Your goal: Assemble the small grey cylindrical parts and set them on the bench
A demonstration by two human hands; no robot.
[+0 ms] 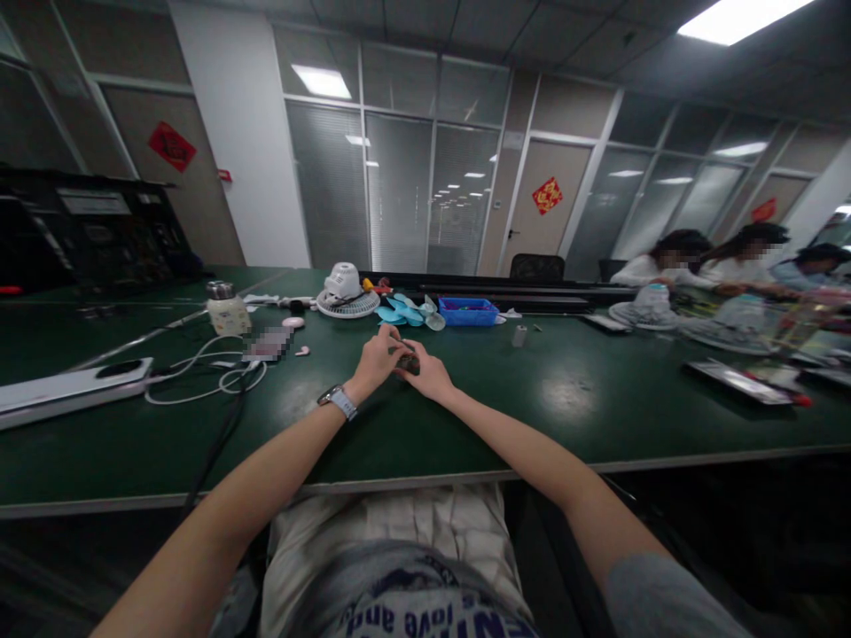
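Above the green table, my left hand (377, 361) and my right hand (429, 374) meet in front of me. Between them is a small dark part (410, 363), mostly covered by fingers; its kind cannot be made out. The right hand's fingers are closed around its side, while the left hand pinches at its top. A watch with a light strap (340, 402) is on my left wrist. Just beyond the hands lie light blue fan blades (402, 310). A small grey metal cylinder (519, 336) stands to the right.
A white fan housing with its grille (346, 301) and a blue basket (467, 312) sit at the back. On the left are a jar (228, 310), white cables (192, 361) and a long white device (73, 390). Co-workers (678, 259) sit at the right, near a tablet-like device (739, 383).
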